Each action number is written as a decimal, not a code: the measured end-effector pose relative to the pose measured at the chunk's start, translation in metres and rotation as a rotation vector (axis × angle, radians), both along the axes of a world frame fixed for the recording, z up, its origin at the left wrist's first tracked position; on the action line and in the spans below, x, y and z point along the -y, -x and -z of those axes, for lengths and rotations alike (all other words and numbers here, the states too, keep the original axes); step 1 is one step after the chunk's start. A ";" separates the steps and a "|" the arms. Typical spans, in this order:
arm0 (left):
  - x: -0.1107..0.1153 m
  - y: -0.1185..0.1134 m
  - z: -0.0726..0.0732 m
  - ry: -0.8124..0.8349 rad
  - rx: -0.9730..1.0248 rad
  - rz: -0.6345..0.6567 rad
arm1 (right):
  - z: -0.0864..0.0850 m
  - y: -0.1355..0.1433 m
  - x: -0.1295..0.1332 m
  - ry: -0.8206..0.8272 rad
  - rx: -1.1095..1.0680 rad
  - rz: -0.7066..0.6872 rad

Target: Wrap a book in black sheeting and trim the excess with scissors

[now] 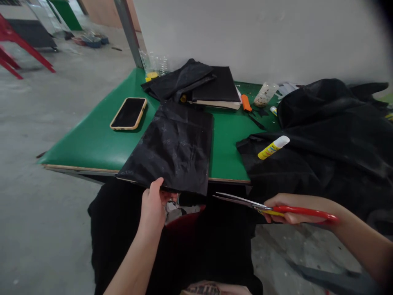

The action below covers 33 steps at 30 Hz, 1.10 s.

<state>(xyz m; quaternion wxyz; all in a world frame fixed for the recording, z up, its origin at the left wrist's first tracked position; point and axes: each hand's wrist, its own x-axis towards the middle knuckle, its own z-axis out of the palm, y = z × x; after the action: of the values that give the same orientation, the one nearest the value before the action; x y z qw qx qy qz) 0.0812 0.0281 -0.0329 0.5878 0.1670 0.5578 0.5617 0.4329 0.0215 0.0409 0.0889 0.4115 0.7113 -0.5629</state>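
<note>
My left hand (154,205) grips the near edge of a flat book-like piece covered in black fabric (181,143), thumb on top and fingers underneath. The covered piece lies on the green table (89,139), its near edge jutting past the front. In my right hand (294,207) is a pair of scissors (236,200) with red and yellow handles. The blades point left, near the right corner of the covered piece, and look closed or nearly so. A glue stick (273,148) with a white cap rests on loose black fabric (334,135) to the right.
A phone (129,114) lies at the left of the table. Behind are a black-covered book (215,86), folded black cloth (181,78), an orange cutter (246,103) and a clear plastic jar (266,94). A wall (260,37) closes the back. A red chair (21,45) stands far left.
</note>
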 end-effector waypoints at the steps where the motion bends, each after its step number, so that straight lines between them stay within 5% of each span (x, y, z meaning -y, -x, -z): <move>1: 0.002 -0.002 0.002 0.007 0.026 -0.011 | 0.003 0.004 -0.001 0.047 -0.034 -0.006; 3: 0.008 -0.010 0.006 0.032 0.061 0.019 | 0.009 0.011 -0.003 0.174 -0.091 0.005; 12: 0.035 -0.035 0.011 -0.136 -0.105 0.358 | 0.017 0.020 -0.010 0.194 0.008 0.043; 33: 0.040 -0.022 0.026 -0.128 0.055 0.250 | 0.038 0.048 -0.026 0.201 -0.104 -0.007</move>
<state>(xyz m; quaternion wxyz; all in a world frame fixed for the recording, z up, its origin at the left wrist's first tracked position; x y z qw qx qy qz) 0.1032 -0.0119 -0.0586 0.6563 0.2570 0.4793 0.5229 0.3854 0.0470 0.0028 0.0948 0.3682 0.6565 -0.6515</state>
